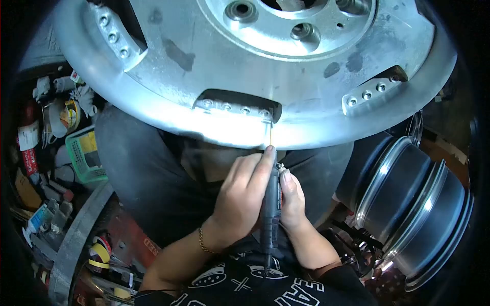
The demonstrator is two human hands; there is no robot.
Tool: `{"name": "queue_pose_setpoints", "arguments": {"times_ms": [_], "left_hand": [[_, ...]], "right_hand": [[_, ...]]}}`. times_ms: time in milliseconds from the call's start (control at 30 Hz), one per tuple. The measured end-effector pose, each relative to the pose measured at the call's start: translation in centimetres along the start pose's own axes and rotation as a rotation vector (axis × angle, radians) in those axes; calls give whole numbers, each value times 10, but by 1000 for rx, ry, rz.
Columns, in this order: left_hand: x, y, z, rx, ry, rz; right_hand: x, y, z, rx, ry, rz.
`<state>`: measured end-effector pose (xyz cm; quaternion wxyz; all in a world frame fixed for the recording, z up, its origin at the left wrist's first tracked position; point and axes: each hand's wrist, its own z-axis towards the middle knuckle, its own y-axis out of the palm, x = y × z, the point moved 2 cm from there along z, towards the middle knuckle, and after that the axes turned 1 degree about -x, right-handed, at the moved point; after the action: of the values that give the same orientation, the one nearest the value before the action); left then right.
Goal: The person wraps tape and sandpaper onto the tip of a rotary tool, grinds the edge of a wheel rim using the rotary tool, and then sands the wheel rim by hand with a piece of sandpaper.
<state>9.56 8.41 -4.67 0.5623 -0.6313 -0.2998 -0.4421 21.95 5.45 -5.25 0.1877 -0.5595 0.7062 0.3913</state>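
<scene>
Gripping rotary tool [270, 204] two-handed: left hand [240, 199] and right hand [292, 201] curled closed, tip at wheel rim [229, 130].

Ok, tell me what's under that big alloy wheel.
Under the alloy wheel the person's dark-trousered lap shows, with both hands gripping a rotary tool at the rim. The wheel hides whatever supports it.

Slim dark pen-shaped rotary tool [270, 204] stands nearly upright, thin bit touching the lit lower rim of the big silver alloy wheel [214, 66], right below a bolted slot.
</scene>
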Motion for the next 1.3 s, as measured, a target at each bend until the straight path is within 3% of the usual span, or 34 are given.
{"name": "queue_pose_setpoints", "arguments": {"times_ms": [1033, 1300], "left_hand": [[-6, 3, 9, -147, -42, 5], [-7, -3, 7, -126, -34, 70]], "right_hand": [[10, -6, 5, 154, 21, 47], [7, -3, 14, 33, 90, 95]]}}
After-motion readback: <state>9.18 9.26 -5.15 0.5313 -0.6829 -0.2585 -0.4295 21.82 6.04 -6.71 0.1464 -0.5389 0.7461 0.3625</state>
